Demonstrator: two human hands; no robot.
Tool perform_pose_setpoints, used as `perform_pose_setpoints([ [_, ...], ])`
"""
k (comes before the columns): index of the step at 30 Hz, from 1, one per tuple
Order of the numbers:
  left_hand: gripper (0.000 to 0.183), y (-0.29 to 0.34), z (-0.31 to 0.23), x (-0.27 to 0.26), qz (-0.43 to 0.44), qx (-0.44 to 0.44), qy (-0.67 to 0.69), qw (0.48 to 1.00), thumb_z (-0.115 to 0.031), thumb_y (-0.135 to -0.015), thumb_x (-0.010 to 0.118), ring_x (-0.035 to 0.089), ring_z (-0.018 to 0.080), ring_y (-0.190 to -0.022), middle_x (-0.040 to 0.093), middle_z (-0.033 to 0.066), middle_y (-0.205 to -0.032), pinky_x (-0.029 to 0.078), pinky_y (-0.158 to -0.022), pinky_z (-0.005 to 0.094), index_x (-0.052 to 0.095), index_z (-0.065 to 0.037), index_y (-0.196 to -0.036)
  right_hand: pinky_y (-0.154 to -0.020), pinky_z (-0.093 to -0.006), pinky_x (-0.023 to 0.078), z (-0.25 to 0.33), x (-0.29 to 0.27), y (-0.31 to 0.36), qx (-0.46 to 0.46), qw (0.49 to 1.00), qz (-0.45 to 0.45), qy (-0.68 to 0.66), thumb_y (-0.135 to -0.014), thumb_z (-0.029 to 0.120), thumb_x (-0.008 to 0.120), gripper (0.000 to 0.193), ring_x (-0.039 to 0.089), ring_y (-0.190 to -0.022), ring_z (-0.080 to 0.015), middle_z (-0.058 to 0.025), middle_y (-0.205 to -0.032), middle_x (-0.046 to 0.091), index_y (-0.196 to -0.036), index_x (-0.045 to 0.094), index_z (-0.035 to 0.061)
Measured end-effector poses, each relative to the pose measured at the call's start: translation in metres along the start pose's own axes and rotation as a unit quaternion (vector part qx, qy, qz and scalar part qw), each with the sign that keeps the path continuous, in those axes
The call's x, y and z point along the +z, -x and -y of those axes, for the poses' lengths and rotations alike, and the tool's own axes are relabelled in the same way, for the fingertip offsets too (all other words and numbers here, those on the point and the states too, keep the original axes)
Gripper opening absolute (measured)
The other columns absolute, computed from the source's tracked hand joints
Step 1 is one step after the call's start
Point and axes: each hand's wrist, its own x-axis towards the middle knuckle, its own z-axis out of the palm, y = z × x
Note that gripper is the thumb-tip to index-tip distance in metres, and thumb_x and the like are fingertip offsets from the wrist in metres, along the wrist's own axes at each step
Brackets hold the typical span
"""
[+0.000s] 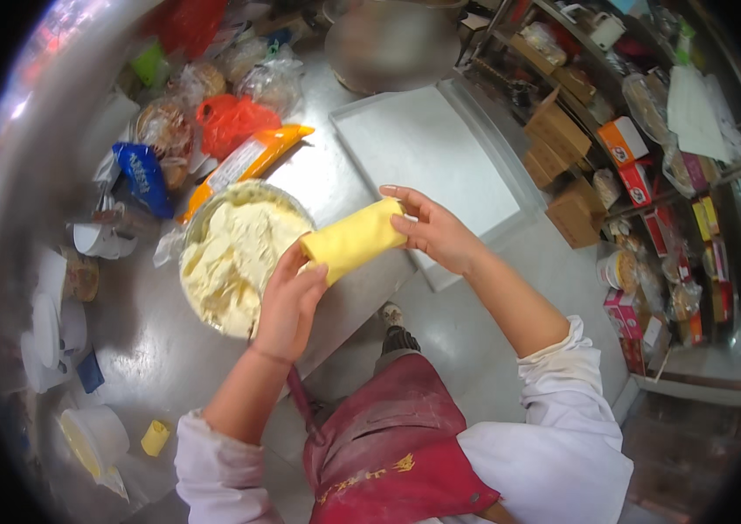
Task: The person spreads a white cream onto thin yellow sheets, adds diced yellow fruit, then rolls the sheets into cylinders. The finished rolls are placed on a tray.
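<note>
Both hands hold a smooth yellow roll (355, 237) that looks like a rolled crepe or thin cake sheet. At its left end, the fingers and thumb of my left hand (290, 301) close round it. My right hand (436, 229) grips the other end, with the thumb on the near side and fingertips at the far edge. Just left of the roll stands a round bowl (185, 281) heaped with pale yellow cream (239, 253). Part of the roll's left end is hidden by my left fingers.
An orange packet (244, 166), a red bag (235, 122) and a blue packet (143, 177) lie behind the bowl. A large pale tray (427, 157) is at the far right. Nearer left are a white tub (95, 441) and a small yellow piece (155, 438). Shelves (650, 210) stand at right.
</note>
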Motion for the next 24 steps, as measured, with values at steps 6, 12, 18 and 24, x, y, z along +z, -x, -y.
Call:
perform_pose_setpoints([
  [6, 0.044, -0.152, 0.026, 0.047, -0.035, 0.035, 0.026, 0.998, -0.011, -0.084, 0.048, 0.045, 0.0209, -0.109, 0.046, 0.0086, -0.119, 0.035, -0.094, 0.0312, 0.036, 0.0, -0.125, -0.088, -0.0304, 0.043, 0.025, -0.109, -0.091, 0.003, 0.999, -0.039, 0.007, -0.087, 0.017, 0.054, 0.049, 0.048, -0.105, -0.0151, -0.0058, -0.116, 0.044, -0.131, 0.034, 0.0079],
  [12, 0.034, -0.25, 0.041, 0.048, -0.123, 0.018, 0.086, 0.988, -0.02, -0.085, 0.05, 0.047, 0.0194, -0.099, 0.05, 0.006, -0.109, 0.036, -0.089, 0.0301, 0.046, -0.004, -0.115, -0.088, -0.0315, 0.041, 0.009, -0.153, -0.179, 0.039, 0.997, -0.061, -0.005, -0.086, 0.017, 0.055, 0.054, 0.047, -0.106, -0.0162, -0.0068, -0.122, 0.043, -0.133, 0.03, 0.0059],
  [18, 0.029, -0.291, 0.054, 0.04, -0.15, 0.044, 0.073, 0.985, -0.024, -0.087, 0.049, 0.048, 0.0186, -0.099, 0.051, 0.0052, -0.108, 0.037, -0.088, 0.0305, 0.049, -0.006, -0.11, -0.086, -0.0305, 0.043, -0.011, -0.17, -0.225, 0.017, 0.997, -0.074, 0.019, -0.082, 0.014, 0.058, 0.054, 0.05, -0.104, -0.0232, -0.0145, -0.122, 0.045, -0.129, 0.035, 0.0008],
  [24, 0.038, -0.31, 0.068, 0.037, -0.212, 0.08, 0.046, 0.973, -0.024, -0.086, 0.051, 0.047, 0.0195, -0.107, 0.049, 0.0083, -0.116, 0.035, -0.092, 0.0291, 0.044, -0.002, -0.117, -0.088, -0.0323, 0.042, -0.047, -0.177, -0.251, -0.067, 0.983, -0.091, 0.146, -0.076, 0.016, 0.062, 0.056, 0.052, -0.101, -0.0291, -0.0192, -0.118, 0.048, -0.124, 0.04, -0.0023],
])
